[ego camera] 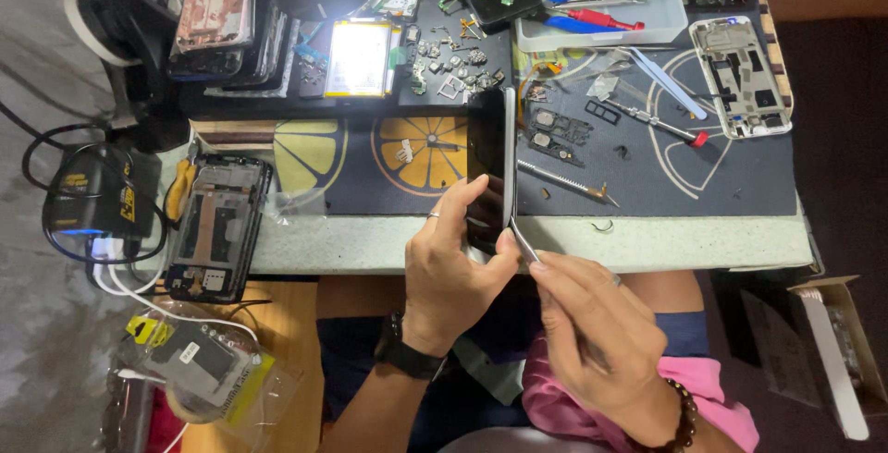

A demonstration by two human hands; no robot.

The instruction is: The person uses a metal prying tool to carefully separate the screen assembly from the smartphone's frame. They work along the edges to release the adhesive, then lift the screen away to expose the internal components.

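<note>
My left hand [453, 273] grips the lower end of a black smartphone [490, 153], held on edge above the front of the table. My right hand [592, 333] pinches a thin metal prying tool [523, 238], whose tip touches the phone's right edge near its bottom. A ring sits on my left hand and a black watch on that wrist. A beaded bracelet circles my right wrist.
A dark mat [647, 166] printed with citrus slices covers the table. On it lie tweezers [566, 180], a small screwdriver [661, 123], loose parts, a bare phone frame [742, 74], a white tool tray [601, 9]. An opened phone [217, 226] lies left, a cardboard box [837, 351] right.
</note>
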